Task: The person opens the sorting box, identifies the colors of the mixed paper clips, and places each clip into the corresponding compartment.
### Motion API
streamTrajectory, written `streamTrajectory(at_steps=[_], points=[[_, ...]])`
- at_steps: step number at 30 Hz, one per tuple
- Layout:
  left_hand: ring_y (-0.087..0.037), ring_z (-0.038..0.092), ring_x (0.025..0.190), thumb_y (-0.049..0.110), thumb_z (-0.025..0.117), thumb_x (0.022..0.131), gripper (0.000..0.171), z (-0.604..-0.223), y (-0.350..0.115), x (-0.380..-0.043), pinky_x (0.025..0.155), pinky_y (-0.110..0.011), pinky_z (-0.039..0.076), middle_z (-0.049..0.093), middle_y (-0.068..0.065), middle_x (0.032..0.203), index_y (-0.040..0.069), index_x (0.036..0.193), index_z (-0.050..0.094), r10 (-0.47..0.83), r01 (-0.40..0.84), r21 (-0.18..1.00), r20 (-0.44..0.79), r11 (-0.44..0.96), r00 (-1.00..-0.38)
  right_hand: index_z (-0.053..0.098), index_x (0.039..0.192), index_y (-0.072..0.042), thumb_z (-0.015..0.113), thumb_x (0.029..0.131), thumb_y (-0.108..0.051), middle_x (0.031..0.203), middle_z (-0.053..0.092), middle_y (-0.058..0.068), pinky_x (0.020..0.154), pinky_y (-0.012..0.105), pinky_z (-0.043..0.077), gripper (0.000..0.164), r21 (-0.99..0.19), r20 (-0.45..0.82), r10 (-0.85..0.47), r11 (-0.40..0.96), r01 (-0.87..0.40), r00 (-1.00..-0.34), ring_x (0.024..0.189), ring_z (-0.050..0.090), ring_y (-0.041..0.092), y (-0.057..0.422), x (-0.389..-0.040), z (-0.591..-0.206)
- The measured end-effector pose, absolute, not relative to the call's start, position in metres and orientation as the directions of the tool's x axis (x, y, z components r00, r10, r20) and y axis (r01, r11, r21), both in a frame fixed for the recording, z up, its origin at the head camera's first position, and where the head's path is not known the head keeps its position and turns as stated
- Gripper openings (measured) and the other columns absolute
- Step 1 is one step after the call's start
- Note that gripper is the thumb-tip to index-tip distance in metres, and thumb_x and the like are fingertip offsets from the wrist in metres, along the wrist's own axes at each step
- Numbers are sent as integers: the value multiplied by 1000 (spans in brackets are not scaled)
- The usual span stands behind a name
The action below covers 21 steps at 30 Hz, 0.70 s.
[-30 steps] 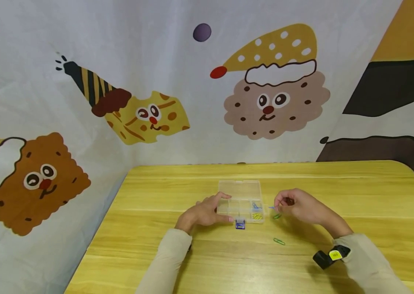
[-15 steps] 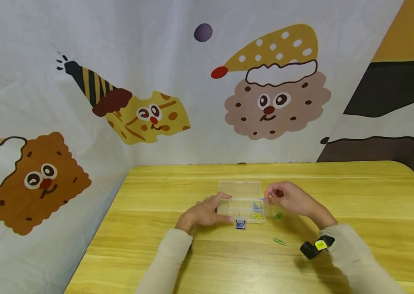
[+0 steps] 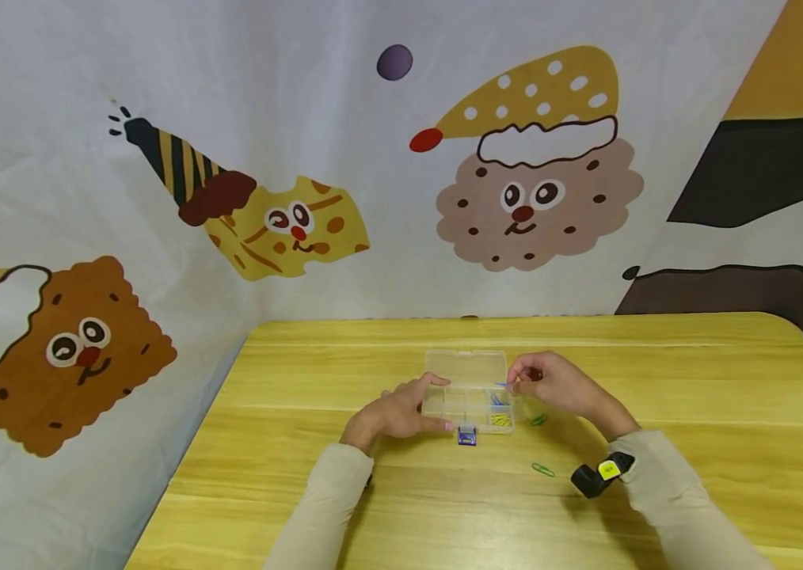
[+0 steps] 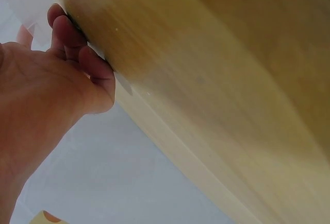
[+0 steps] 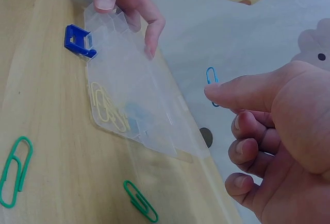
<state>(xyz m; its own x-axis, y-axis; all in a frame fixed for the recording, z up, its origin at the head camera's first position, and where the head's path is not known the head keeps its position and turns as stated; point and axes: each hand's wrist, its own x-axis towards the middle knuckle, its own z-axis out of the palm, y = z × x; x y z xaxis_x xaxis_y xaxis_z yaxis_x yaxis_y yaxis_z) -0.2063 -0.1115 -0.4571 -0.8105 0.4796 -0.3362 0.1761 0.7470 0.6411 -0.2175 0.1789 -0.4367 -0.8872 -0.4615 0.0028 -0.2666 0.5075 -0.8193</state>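
Note:
A clear plastic compartment box [image 3: 454, 412] lies on the table, its lid folded back and its blue latch [image 5: 77, 41] at the front. My left hand [image 3: 397, 410] holds the box's left end, thumb at the front edge and a finger toward the back. Yellow paper clips [image 3: 500, 419] fill the front right compartment; blue paper clips [image 3: 496, 399] lie in the one behind. Between thumb and forefinger, my right hand [image 3: 561, 385] pinches a blue paper clip [image 5: 210, 69] above the box's back right corner. The left wrist view shows the left hand's curled fingers [image 4: 69, 32] beside the table surface.
Two green paper clips lie on the wooden table [image 3: 287, 443]: one [image 3: 538, 419] just right of the box, the other [image 3: 542, 469] nearer the front. A cloth with cartoon prints [image 3: 401, 261] hangs behind the table's back edge.
My right hand has moved left and slightly back with the blue paper clip, from beside the box to above its back right corner. The left hand stays on the box.

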Motion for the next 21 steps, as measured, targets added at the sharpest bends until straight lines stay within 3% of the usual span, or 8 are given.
streamTrajectory(at_steps=[12, 21], points=[[-24, 47, 124, 53, 70, 88, 69, -456, -112, -206, 115, -64, 14, 59, 1, 116, 33, 145, 38, 484, 182, 640, -335, 747, -808, 66, 87, -7, 67, 90, 1, 74, 49, 1, 60, 23, 36, 9, -812, 5, -462, 516, -274, -887, 70, 45, 14, 178, -220, -444], [-25, 46, 127, 53, 70, 88, 69, -456, -112, -206, 114, -65, 13, 59, -1, 122, 33, 145, 38, 484, 182, 643, -330, 744, -811, 68, 93, -3, 70, 89, -3, 73, 46, -1, 60, 24, 36, 4, -798, 30, -474, 519, -307, -880, 68, 44, 12, 183, -218, -443]])
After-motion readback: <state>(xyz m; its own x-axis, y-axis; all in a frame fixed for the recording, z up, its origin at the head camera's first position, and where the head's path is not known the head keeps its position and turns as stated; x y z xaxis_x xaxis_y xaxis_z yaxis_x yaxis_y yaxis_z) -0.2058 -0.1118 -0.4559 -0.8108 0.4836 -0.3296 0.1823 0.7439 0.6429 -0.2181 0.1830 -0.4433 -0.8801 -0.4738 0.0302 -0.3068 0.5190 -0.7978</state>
